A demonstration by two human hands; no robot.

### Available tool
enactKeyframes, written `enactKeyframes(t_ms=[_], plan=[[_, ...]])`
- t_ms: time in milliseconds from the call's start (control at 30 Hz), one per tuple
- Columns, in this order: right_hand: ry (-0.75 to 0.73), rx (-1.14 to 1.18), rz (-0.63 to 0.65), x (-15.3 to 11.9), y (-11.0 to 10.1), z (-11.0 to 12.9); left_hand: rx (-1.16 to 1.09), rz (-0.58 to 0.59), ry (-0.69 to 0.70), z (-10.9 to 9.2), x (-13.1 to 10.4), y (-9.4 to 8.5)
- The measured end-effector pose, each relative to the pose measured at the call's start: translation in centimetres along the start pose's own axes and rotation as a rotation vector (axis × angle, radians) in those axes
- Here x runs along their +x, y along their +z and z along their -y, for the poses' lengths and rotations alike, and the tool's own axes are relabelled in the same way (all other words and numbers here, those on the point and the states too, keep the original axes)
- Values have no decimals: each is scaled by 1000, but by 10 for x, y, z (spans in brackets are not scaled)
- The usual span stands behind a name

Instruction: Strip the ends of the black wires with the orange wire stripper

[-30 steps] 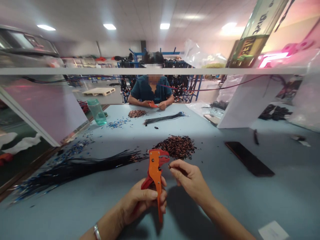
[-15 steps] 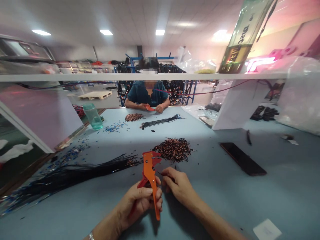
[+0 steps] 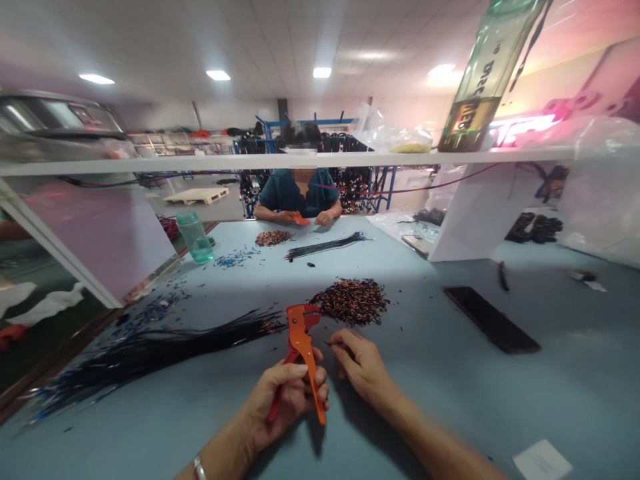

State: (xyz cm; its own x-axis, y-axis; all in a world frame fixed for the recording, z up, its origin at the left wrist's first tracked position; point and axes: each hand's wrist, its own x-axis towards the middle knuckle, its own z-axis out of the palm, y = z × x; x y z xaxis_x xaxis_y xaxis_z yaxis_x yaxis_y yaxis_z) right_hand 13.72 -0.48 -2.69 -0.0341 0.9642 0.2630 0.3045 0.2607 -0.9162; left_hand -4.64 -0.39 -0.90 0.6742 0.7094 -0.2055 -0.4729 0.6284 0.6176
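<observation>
My left hand is wrapped round the handles of an orange and red wire stripper, held upright with its red jaws pointing right. Close beside it on the right, my right hand pinches a short, thin dark wire, mostly hidden by the fingertips. The wire's visible end is apart from the jaws. Just beyond the tool lies a heap of short black and copper-coloured wire pieces. A long bundle of black wires with blue ends stretches out to the left.
A dark phone lies to the right, and a white paper nearer me. A shelf crosses above the table. Across from me a person holds an orange tool. A green bottle stands at the far left.
The stripper's red jaws were apart and now look closer together, and its handles appear more spread. My right hand has shifted slightly right. The whole view has moved a little.
</observation>
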Motion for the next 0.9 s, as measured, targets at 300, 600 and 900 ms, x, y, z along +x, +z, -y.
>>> enactKeyframes(t_ms=[300,600,900], plan=[[26,13,60,3,-2,-1,-24,-32,-1,-4,2,0],[26,23,60,3,-3,-1,-12,-29,18,-4,1,2],[-26,16,27,1,-4,4,8,-28,28,-4,0,3]])
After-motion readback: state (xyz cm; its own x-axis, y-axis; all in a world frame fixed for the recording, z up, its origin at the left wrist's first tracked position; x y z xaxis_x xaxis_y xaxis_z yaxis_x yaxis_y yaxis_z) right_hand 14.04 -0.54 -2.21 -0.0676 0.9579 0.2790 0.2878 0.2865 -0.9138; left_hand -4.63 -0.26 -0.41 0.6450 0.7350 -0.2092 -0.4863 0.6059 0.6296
